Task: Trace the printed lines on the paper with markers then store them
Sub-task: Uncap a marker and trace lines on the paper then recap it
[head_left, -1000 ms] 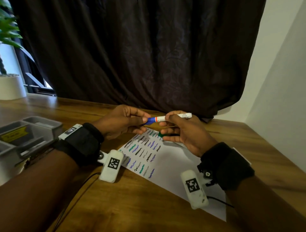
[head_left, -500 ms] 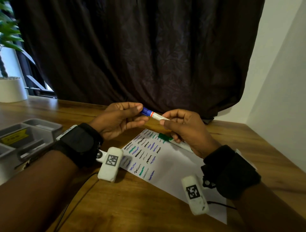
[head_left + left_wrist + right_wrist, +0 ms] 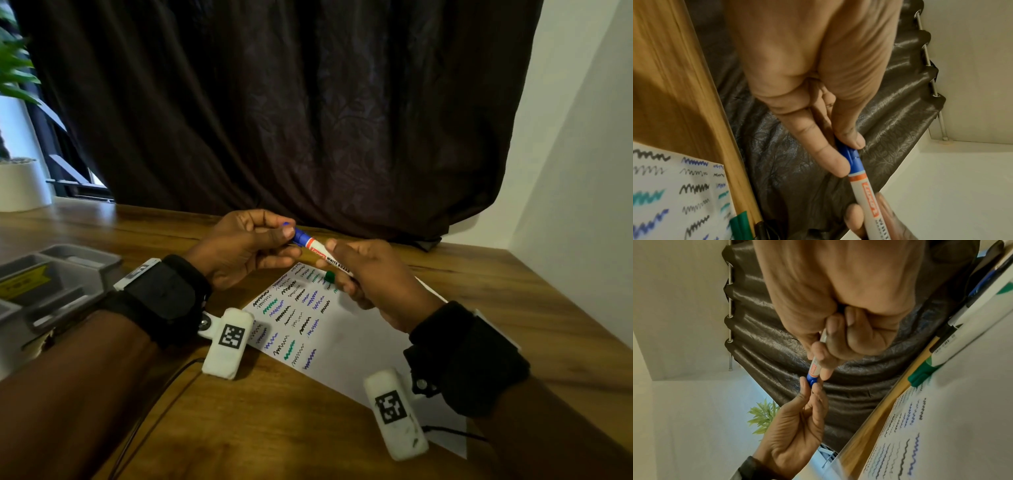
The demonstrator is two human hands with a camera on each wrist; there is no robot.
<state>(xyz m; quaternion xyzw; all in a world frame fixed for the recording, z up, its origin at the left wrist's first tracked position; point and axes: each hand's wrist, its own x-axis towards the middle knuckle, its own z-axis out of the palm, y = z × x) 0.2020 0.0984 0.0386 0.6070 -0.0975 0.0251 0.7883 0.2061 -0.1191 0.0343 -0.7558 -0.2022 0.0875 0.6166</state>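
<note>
Blue whiteboard marker: it was held in the air above the far end of the paper, tilted, cap end up and to the left, barrel running down into the right hand.
Blue cap: it was seated on the marker's end, with no gap seen at the orange band; whether it was being pulled off or pressed on could not be told.
Handling: the marker was judged light, stiff and smooth-skinned, so a slip under a loose pinch was thought likely; the barrel was best taken near the cap for leverage, and the cap taken by its sides and drawn straight along the axis.
Left hand: the cap was pinched between thumb and forefinger, the other fingers curled loosely beneath.
Right hand: the white barrel was gripped by curled fingers and thumb just below the printed label.
Change: against the earlier pictures, the marker had been swung from nearly level to a steeper tilt, and the right hand's grip had been moved toward the cap end.
Paper: it lay flat on the desk, its printed zigzags partly traced in black, blue and green.
Green marker: it lay capped at the paper's far edge, beside other markers.
Grey tray: it stood to the left on the desk, well apart from the paper.
</note>
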